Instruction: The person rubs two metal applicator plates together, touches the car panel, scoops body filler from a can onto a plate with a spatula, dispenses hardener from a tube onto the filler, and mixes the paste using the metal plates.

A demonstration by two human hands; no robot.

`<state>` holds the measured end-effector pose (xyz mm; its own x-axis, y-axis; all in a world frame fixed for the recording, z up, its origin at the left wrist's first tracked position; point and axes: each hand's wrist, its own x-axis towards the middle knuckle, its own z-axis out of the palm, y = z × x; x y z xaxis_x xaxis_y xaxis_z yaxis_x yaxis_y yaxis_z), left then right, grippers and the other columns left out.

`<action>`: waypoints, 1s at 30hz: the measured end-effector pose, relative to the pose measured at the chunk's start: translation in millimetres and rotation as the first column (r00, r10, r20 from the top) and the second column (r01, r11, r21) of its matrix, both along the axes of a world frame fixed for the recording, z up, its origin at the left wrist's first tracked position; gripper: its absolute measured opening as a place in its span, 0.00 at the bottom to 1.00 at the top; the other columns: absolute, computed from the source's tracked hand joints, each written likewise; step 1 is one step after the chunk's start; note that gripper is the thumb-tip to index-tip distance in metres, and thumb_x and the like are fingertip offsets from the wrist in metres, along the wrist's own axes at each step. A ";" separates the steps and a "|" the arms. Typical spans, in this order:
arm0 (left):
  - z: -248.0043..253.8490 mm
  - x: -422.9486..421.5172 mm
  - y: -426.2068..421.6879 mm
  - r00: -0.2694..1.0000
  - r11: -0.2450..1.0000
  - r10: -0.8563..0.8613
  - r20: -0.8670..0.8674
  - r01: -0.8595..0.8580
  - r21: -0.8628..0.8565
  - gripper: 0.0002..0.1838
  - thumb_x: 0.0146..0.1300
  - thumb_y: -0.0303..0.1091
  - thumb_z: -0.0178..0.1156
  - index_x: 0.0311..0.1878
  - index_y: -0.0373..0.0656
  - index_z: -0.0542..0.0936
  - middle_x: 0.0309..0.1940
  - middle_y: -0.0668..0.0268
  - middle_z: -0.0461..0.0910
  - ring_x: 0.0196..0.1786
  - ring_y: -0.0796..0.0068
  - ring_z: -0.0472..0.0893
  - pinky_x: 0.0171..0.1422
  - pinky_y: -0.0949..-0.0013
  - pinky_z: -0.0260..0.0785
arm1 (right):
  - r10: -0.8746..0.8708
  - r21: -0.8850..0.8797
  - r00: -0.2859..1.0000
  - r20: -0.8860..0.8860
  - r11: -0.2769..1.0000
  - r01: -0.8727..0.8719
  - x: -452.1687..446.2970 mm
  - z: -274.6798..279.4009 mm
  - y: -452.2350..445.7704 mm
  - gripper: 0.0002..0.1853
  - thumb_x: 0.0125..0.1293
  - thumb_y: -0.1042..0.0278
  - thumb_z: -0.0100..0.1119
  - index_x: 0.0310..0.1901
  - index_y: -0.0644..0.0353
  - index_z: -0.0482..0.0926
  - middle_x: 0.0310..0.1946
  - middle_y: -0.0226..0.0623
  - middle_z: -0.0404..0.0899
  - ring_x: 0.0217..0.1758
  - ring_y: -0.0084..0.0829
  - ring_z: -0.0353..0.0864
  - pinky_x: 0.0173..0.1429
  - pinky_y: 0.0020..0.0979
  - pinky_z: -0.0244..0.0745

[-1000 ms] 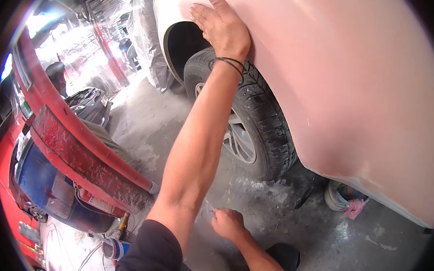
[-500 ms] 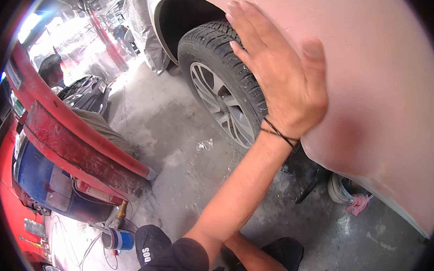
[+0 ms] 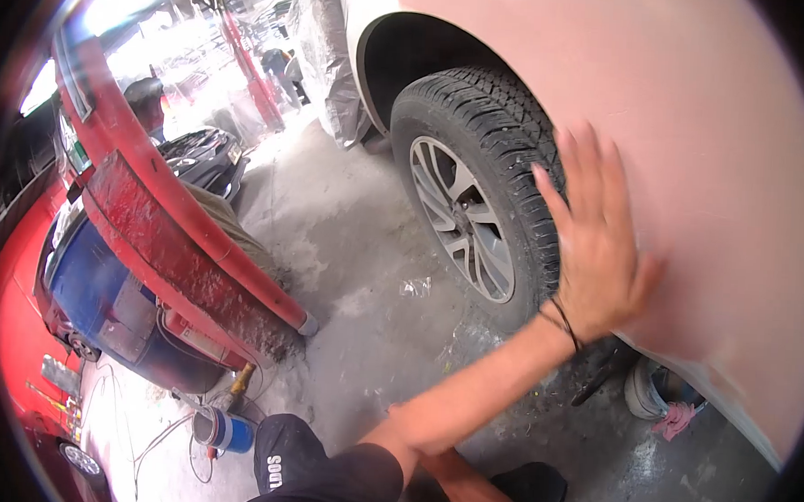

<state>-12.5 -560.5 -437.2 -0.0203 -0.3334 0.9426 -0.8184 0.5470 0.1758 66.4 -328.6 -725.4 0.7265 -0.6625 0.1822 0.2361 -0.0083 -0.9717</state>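
Note:
My left hand (image 3: 596, 259) is laid against the pinkish body panel (image 3: 694, 147) of a car, its back toward me. Its fingers are stretched out and the thumb is spread to the right; nothing is held. Slight blur softens its edges. A dark cord band (image 3: 562, 323) circles the wrist. Just left of the hand, the car's tyre (image 3: 488, 120) and silver wheel rim (image 3: 464, 220) sit within the dark wheel arch (image 3: 383, 57). Of my right arm only a forearm (image 3: 481, 492) shows, below the left arm; the right hand is hidden.
A red post (image 3: 205, 251) slants across the left, before a blue barrel (image 3: 104, 283). A small blue can (image 3: 233, 432) stands by hoses on the concrete floor (image 3: 363, 312). Below the panel is a bucket (image 3: 643, 392) with a pink cloth (image 3: 675, 421). Plastic sheeting (image 3: 325, 59) hangs behind.
My left hand has moved down and right in view, along the panel beside the wheel, fingers still stretched. The whole view has shifted, with the wheel and post now further right and lower.

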 end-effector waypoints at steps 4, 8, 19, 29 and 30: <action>87.2 38.2 -33.6 0.988 0.983 0.155 0.009 -0.154 -0.099 0.50 0.81 0.56 0.48 0.86 0.22 0.43 0.87 0.29 0.39 0.89 0.26 0.38 0.84 0.19 0.21 | -0.127 -0.493 0.917 -0.377 0.866 -0.083 0.6 22.3 -18.1 0.12 0.67 0.62 0.63 0.45 0.59 0.87 0.44 0.51 0.90 0.49 0.54 0.90 0.53 0.53 0.83; 176.7 79.8 -54.1 0.952 0.971 0.236 -0.193 -0.238 0.012 0.45 0.87 0.59 0.31 0.84 0.21 0.50 0.87 0.33 0.47 0.90 0.40 0.45 0.93 0.47 0.33 | -0.087 -0.499 0.725 -0.683 0.780 -0.377 -5.8 69.0 -35.0 0.13 0.67 0.63 0.60 0.44 0.63 0.88 0.44 0.52 0.90 0.51 0.56 0.90 0.57 0.53 0.83; 86.6 23.3 -6.4 0.978 0.994 0.085 0.192 -0.070 -0.081 0.46 0.79 0.51 0.52 0.88 0.32 0.47 0.87 0.30 0.40 0.89 0.26 0.41 0.83 0.16 0.29 | -0.139 -0.560 0.769 -0.624 0.766 -0.315 23.0 44.9 -37.2 0.10 0.69 0.62 0.64 0.37 0.58 0.89 0.41 0.49 0.91 0.46 0.54 0.91 0.53 0.53 0.83; -68.5 187.3 206.8 0.986 0.870 -0.126 0.107 0.058 0.490 0.04 0.69 0.31 0.71 0.43 0.43 0.87 0.60 0.62 0.89 0.80 0.52 0.74 0.88 0.29 0.41 | -0.006 -0.512 0.924 -0.383 0.833 -0.207 103.7 -0.9 -42.8 0.19 0.74 0.53 0.68 0.54 0.60 0.86 0.52 0.45 0.90 0.56 0.42 0.88 0.64 0.44 0.81; -71.4 217.3 241.0 1.000 0.868 0.017 -0.006 -0.012 0.496 0.06 0.69 0.29 0.70 0.34 0.43 0.86 0.53 0.65 0.92 0.76 0.52 0.79 0.88 0.31 0.46 | 0.008 -0.482 0.921 -0.390 0.850 -0.212 117.8 2.7 -39.6 0.21 0.74 0.52 0.69 0.56 0.61 0.86 0.53 0.45 0.89 0.58 0.40 0.88 0.65 0.43 0.80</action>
<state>204.8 -319.4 -508.6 -0.0030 -0.7570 0.6534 -0.8223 0.3738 0.4292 184.2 -368.2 -722.6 0.8690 -0.4614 0.1789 -0.0994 -0.5168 -0.8503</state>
